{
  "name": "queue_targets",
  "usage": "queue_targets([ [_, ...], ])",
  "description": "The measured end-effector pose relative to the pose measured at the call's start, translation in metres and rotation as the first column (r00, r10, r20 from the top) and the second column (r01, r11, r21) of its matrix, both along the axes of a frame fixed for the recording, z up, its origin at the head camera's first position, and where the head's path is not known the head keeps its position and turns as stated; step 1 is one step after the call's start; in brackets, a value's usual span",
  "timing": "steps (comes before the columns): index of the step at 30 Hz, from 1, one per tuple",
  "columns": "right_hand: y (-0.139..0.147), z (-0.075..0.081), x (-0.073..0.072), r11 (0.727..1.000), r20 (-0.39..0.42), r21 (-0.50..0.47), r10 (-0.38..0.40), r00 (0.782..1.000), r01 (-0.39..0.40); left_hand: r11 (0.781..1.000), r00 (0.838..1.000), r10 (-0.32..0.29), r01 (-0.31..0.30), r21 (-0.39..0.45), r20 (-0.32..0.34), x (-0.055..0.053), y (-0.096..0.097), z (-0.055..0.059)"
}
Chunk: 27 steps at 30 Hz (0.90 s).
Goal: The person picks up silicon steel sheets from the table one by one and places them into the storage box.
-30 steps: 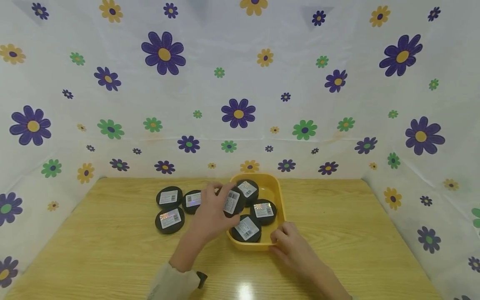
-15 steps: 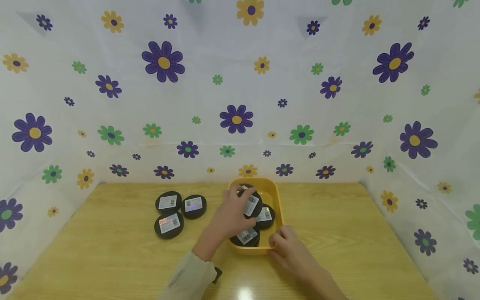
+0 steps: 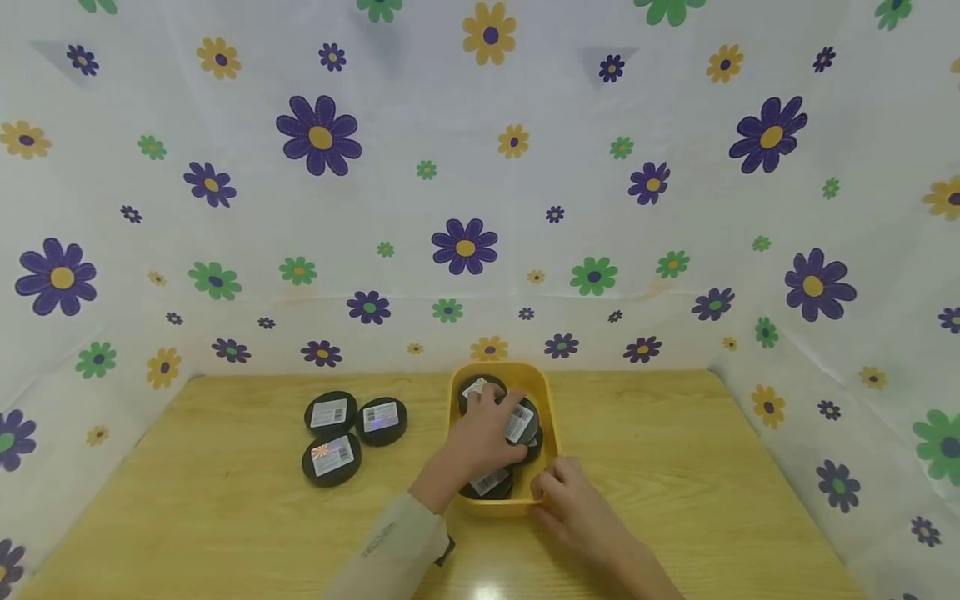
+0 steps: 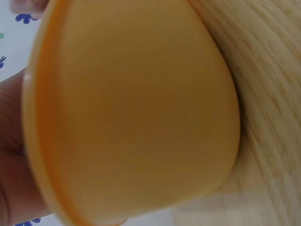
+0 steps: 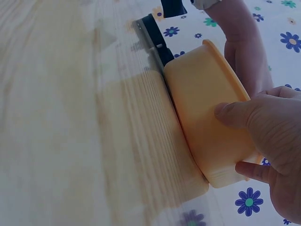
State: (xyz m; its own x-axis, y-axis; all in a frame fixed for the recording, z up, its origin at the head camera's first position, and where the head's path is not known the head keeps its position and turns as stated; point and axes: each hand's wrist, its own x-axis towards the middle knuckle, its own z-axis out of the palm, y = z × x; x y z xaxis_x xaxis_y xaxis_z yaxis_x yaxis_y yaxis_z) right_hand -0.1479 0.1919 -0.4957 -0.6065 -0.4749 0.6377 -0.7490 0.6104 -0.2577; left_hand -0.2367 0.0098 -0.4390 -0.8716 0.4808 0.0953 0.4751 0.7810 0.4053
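Observation:
My left hand (image 3: 480,433) holds a black puck-like disc (image 3: 521,423) with a white barcode label, over the yellow plastic bin (image 3: 553,408). Inside the bin lie other black discs (image 3: 489,483), partly covered by the hand. At the bin's near right corner, my right hand (image 3: 573,504) grips the rim. The right wrist view shows that hand's thumb (image 5: 230,114) against the outside of the bin wall. In the left wrist view, the bin wall (image 4: 141,108) fills most of the picture, with part of a hand (image 4: 16,155) behind its rim.
Three labelled black discs (image 3: 332,460) lie grouped on the wooden table (image 3: 225,492), left of the bin. A white cloth with printed flowers (image 3: 405,100) closes off the back and both sides of the table.
My left hand has carried the disc rightward, farther over the bin and lower toward the discs inside. The right hand keeps its grip on the corner. The head view has tilted slightly up.

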Motion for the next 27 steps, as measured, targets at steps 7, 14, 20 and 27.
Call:
queue_targets([
  [7,0.000,-0.001,0.001,1.000,0.014,0.000,-0.006,1.000,0.006,0.997,1.000,0.002,-0.002,-0.082,0.004,-0.008,0.011,-0.015],
  [14,0.001,0.000,0.001,1.000,0.013,-0.007,-0.006,1.000,0.006,0.995,1.000,0.002,-0.002,-0.096,-0.004,-0.010,0.015,-0.023],
  [20,0.001,0.000,-0.001,1.000,0.002,0.000,0.000,1.000,0.000,0.993,1.000,0.013,-0.014,-0.118,-0.014,-0.007,0.015,-0.024],
  [27,0.000,0.000,0.000,1.000,0.007,0.000,-0.002,1.000,0.002,0.992,0.999,0.039,-0.041,-0.120,-0.021,-0.001,0.016,-0.023],
])
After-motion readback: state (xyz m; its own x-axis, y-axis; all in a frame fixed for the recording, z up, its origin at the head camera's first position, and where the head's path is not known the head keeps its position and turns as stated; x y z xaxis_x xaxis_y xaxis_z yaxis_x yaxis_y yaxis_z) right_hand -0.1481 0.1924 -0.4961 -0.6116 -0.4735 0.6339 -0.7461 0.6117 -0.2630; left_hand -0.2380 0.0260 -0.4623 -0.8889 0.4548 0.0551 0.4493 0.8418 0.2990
